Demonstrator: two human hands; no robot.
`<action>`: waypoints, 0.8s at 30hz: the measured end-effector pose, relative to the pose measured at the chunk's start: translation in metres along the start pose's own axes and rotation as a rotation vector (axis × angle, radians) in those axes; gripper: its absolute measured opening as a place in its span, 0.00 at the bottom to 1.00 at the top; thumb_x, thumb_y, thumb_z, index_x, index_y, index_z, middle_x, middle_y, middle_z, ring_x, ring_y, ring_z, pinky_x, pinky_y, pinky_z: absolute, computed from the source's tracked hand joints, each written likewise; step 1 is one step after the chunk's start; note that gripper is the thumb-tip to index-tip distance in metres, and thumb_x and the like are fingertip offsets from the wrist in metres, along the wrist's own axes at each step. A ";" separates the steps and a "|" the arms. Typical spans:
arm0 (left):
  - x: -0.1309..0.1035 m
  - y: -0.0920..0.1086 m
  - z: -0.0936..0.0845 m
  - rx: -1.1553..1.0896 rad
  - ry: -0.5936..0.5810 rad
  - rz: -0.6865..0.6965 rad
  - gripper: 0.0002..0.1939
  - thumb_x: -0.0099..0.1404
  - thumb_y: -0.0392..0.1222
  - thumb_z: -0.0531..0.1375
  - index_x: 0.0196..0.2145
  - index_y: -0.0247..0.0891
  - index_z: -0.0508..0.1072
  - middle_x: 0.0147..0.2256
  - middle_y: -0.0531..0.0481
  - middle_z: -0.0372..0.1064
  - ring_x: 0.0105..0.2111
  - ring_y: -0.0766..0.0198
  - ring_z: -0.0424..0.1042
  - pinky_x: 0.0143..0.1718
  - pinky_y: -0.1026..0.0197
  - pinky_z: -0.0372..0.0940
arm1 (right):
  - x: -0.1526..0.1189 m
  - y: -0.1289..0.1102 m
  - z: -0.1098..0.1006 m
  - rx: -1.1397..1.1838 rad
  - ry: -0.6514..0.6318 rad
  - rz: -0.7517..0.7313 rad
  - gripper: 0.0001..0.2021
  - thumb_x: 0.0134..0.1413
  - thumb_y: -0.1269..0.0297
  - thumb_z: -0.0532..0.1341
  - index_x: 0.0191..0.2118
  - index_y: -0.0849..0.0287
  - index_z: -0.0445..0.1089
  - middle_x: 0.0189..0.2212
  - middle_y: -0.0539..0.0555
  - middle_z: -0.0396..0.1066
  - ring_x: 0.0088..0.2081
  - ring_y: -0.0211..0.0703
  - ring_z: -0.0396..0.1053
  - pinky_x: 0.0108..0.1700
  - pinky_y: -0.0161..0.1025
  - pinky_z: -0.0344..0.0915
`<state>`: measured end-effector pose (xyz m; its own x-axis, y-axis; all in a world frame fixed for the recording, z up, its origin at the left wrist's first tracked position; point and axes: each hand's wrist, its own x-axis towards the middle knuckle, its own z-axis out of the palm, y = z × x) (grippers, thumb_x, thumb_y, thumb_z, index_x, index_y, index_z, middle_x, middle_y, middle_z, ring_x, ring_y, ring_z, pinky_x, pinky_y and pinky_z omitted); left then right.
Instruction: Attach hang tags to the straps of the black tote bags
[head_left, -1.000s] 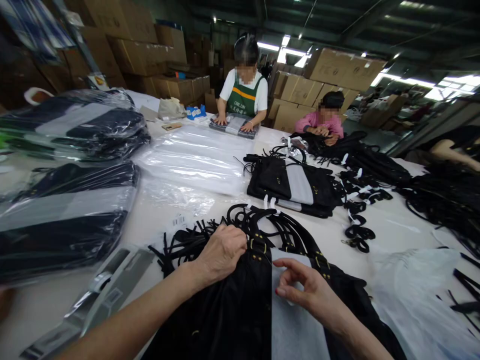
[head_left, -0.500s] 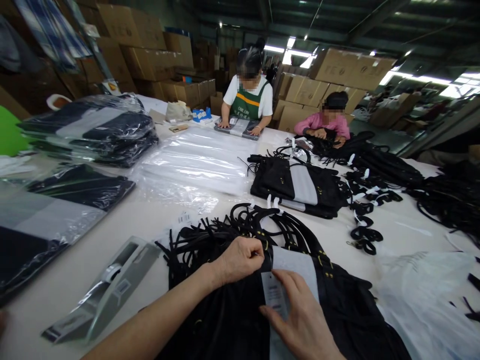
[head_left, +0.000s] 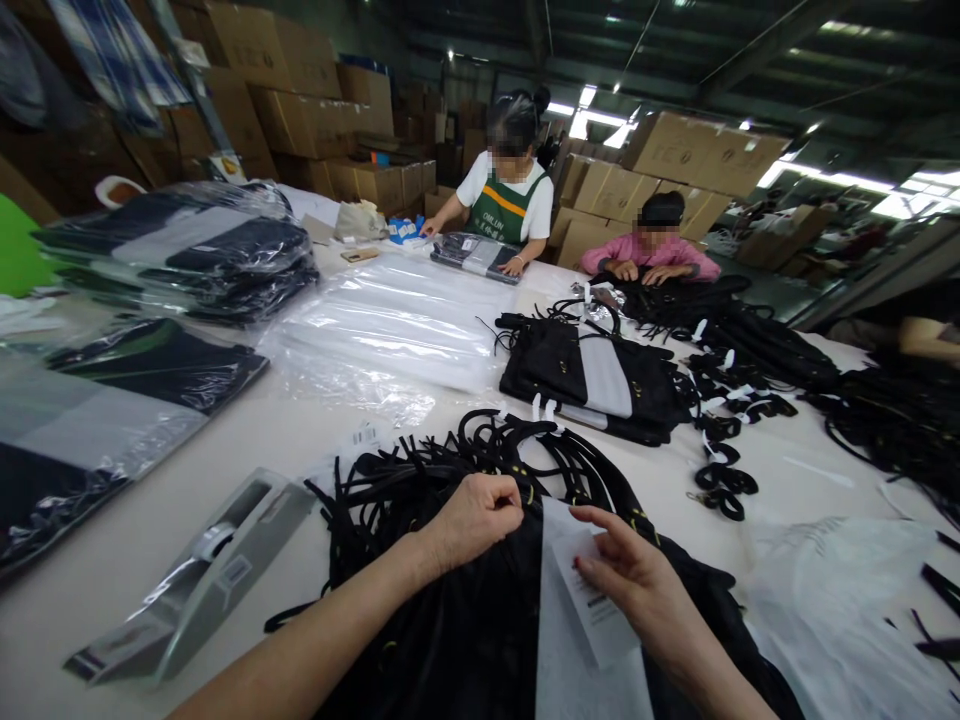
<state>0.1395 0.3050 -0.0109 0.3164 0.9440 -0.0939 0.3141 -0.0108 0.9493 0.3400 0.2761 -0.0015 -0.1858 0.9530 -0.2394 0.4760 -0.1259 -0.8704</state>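
My left hand (head_left: 476,515) is closed in a pinch over the upper part of a black bag (head_left: 465,620), near the strap ends. Whatever sits between its fingertips is too small or hidden to make out. My right hand (head_left: 637,575) has thumb and forefinger apart, with the thumb over a white printed tag (head_left: 600,630). Tilted, the tag lies over a pale wrapping band (head_left: 559,670) that crosses the bag. Black handles (head_left: 592,470) with white ties curve up behind both hands. Black fringe-like strap ends (head_left: 375,485) spread to the left.
A grey plastic packet (head_left: 202,580) lies left of my arm. Beyond are clear plastic bags (head_left: 397,320), banded black bags (head_left: 592,375) and wrapped bags (head_left: 187,250). Coiled black straps (head_left: 724,470) and crumpled plastic (head_left: 847,600) lie right. Two co-workers (head_left: 517,200) handle goods across the table.
The tag has turned askew and shifted right, along with my right hand. My left hand stays closed in nearly the same spot. One co-worker's hand has moved toward a blue packet.
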 end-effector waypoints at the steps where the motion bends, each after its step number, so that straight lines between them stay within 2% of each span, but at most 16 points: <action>1: 0.000 0.001 0.001 0.035 0.008 0.005 0.07 0.50 0.30 0.50 0.19 0.35 0.65 0.17 0.58 0.57 0.20 0.71 0.58 0.23 0.69 0.52 | 0.003 0.005 0.000 0.057 0.003 0.021 0.18 0.42 0.59 0.58 0.42 0.57 0.66 0.17 0.43 0.56 0.21 0.35 0.59 0.24 0.33 0.59; 4: -0.001 0.004 0.004 0.173 0.018 0.033 0.08 0.50 0.29 0.49 0.18 0.35 0.63 0.18 0.58 0.56 0.21 0.71 0.58 0.24 0.69 0.51 | 0.008 0.021 0.007 0.007 0.039 0.021 0.13 0.43 0.58 0.59 0.37 0.57 0.69 0.21 0.46 0.63 0.22 0.36 0.62 0.26 0.34 0.61; 6: -0.001 0.005 0.007 0.255 0.009 0.050 0.08 0.51 0.29 0.49 0.18 0.36 0.62 0.19 0.58 0.56 0.22 0.71 0.57 0.24 0.68 0.51 | 0.007 0.028 0.013 -0.119 0.098 -0.072 0.11 0.46 0.59 0.58 0.37 0.55 0.70 0.26 0.50 0.68 0.27 0.39 0.66 0.31 0.37 0.64; 10: 0.000 0.006 0.010 0.344 0.004 0.038 0.07 0.51 0.29 0.49 0.19 0.37 0.61 0.18 0.58 0.55 0.21 0.71 0.57 0.24 0.67 0.50 | 0.005 0.034 0.020 -0.399 0.287 -0.318 0.10 0.50 0.60 0.56 0.38 0.53 0.70 0.33 0.53 0.67 0.35 0.42 0.67 0.38 0.38 0.65; 13: 0.000 0.006 0.011 0.366 0.014 0.034 0.08 0.52 0.30 0.49 0.19 0.37 0.60 0.18 0.58 0.54 0.21 0.70 0.56 0.24 0.67 0.49 | 0.005 0.038 0.022 -0.471 0.412 -0.394 0.09 0.51 0.59 0.56 0.36 0.55 0.69 0.34 0.53 0.65 0.36 0.42 0.66 0.38 0.39 0.65; 16: 0.000 0.004 0.012 0.386 0.023 0.047 0.08 0.52 0.30 0.49 0.19 0.37 0.59 0.19 0.58 0.54 0.21 0.70 0.57 0.25 0.67 0.50 | 0.005 0.043 0.024 -0.501 0.408 -0.434 0.07 0.52 0.60 0.56 0.30 0.56 0.67 0.30 0.52 0.64 0.35 0.41 0.65 0.37 0.38 0.64; 20: -0.002 -0.001 0.017 0.467 0.041 0.115 0.08 0.55 0.31 0.49 0.20 0.38 0.58 0.21 0.57 0.55 0.22 0.70 0.57 0.25 0.66 0.50 | 0.006 0.046 0.027 -0.587 0.370 -0.489 0.06 0.55 0.64 0.53 0.30 0.58 0.64 0.28 0.52 0.65 0.33 0.41 0.64 0.37 0.40 0.62; 24: -0.003 -0.007 0.021 0.607 0.065 0.209 0.09 0.59 0.33 0.48 0.22 0.38 0.59 0.22 0.56 0.54 0.23 0.70 0.57 0.25 0.66 0.50 | 0.010 0.043 0.023 -0.730 0.326 -0.598 0.08 0.56 0.67 0.50 0.27 0.58 0.61 0.24 0.52 0.64 0.29 0.40 0.64 0.33 0.37 0.63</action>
<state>0.1554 0.2949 -0.0238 0.3766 0.9197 0.1114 0.7080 -0.3633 0.6055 0.3386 0.2736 -0.0514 -0.3743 0.8473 0.3769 0.8134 0.4951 -0.3053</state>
